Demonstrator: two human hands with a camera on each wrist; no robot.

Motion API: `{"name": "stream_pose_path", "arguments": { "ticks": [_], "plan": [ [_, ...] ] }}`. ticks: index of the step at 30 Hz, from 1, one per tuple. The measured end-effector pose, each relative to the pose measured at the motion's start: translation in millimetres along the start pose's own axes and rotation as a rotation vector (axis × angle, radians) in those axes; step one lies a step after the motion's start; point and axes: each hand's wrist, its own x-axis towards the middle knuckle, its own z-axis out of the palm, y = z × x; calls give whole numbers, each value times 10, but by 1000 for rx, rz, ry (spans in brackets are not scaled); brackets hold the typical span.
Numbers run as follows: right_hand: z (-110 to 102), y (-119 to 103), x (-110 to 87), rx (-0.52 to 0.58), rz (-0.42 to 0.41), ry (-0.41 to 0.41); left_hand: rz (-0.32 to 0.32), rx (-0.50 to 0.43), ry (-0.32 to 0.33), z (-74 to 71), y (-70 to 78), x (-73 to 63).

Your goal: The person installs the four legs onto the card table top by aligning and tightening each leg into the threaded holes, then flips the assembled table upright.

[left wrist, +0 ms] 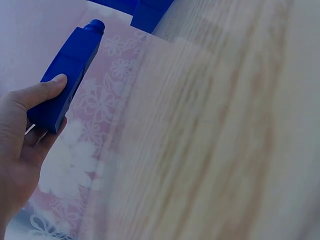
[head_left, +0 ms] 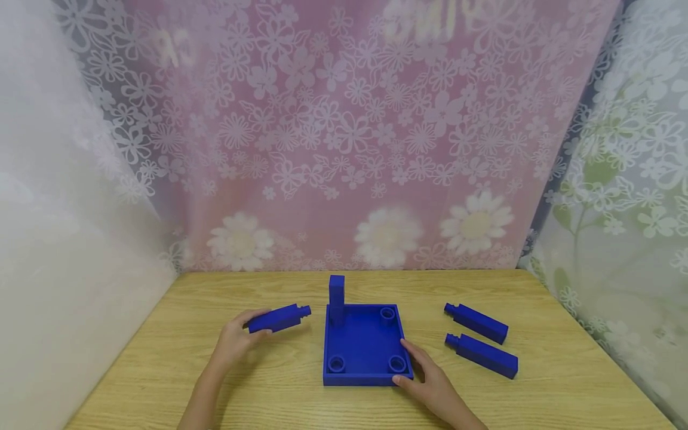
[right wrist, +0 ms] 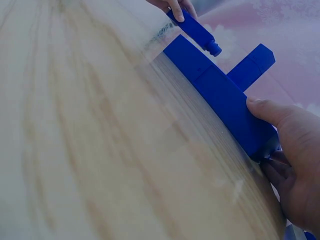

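Note:
My left hand (head_left: 236,338) pinches a blue square leg (head_left: 275,319) near its plain end, above the table on the left. The leg's narrow round tip points right, toward a shallow blue square tray (head_left: 361,380). One blue leg (head_left: 337,292) stands upright in the tray's back left corner. Round sockets (head_left: 387,315) show in the other corners. My right hand (head_left: 432,382) grips the tray at its front right corner, thumb on the front wall and fingers along the right side. In the left wrist view, the thumb lies across the held leg (left wrist: 70,75).
Two more blue legs, one behind (head_left: 478,322) and one in front (head_left: 484,355), lie on the wooden table (head_left: 269,406) to the right, tips pointing left. A pink flowered curtain (head_left: 344,149) hangs behind the table, with pale sheets on both sides.

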Motion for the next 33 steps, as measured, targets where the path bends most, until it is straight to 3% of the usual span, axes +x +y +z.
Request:
{"name": "stream_pose_path", "arguments": {
  "ticks": [9,22,33],
  "plan": [
    [-4,0,-2,8,2,3,34,-16,-34,16,192,4],
    [2,0,1,5,3,-1,137,-17,-78,95,420,56],
    [1,8,2,18,3,-4,184,-84,-137,213,578,118]
  ]
}}
